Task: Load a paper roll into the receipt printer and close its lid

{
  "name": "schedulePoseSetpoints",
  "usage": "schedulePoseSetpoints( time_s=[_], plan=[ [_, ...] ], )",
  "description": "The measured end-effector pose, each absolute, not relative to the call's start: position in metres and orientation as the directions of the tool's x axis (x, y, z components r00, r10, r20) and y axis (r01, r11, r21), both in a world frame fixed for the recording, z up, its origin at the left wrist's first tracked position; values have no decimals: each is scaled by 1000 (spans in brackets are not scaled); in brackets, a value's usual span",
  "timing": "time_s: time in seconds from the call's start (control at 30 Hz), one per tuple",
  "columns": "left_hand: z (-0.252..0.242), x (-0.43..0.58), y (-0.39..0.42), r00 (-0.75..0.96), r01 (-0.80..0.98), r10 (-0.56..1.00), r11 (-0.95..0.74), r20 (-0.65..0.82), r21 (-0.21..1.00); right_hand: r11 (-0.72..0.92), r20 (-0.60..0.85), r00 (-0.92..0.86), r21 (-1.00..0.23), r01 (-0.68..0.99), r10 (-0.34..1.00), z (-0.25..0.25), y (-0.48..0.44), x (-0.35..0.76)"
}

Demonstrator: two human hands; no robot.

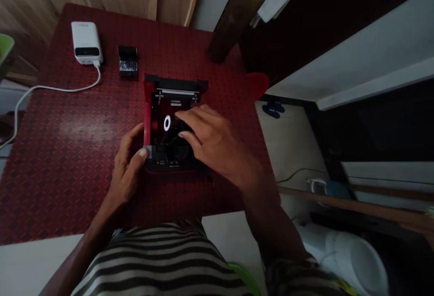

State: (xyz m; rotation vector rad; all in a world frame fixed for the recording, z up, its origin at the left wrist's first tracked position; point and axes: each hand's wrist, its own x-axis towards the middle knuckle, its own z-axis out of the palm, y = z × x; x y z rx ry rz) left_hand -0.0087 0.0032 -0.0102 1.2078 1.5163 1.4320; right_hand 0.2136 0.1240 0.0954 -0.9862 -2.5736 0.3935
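A small red and black printer stands on the table with its lid raised at the back. My left hand grips its near left corner, thumb on top and fingers along the side. Inside the printer's bay is a dark roll with a white ring on its end, facing left. My right hand reaches in from the right, thumb and fingers closed around the dark part beside the ring. The hand and deep shadow hide much of the bay's right side.
The red patterned table also bears a white power bank with a white cable, a small shiny black object and a tall dark bottle with a green cap. Slippers lie on the floor to the right.
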Motion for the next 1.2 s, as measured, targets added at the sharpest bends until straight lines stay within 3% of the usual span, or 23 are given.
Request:
schedulePoseSetpoints(
  time_s=[0.27, 0.43, 0.67, 0.83, 1.0, 1.2],
  plan=[
    [-7, -9, 3, -258, 108, 963, -53, 79, 993, 622, -126, -634, -123, 773, 763, 108, 123, 162],
    [-5, -9, 2, -262, 126, 962, -49, 81, 991, 631, -171, -635, -81, 771, 753, 105, 135, 154],
    [-7, -10, 3, -286, 161, 954, -42, 87, 986, 570, -253, -597, -179, 802, 761, 100, 144, 151],
    [-5, -10, 2, -288, 145, 954, -38, 79, 989, 567, -145, -623, -298, 768, 768, 92, 137, 164],
    [-2, -8, 3, -291, 114, 955, -21, 53, 993, 682, 26, -774, -494, 540, 632, 97, 129, 195],
    [-8, -11, 3, -306, 134, 950, -23, 64, 991, 730, -21, -854, -509, 457, 520, 99, 135, 195]
  ],
)
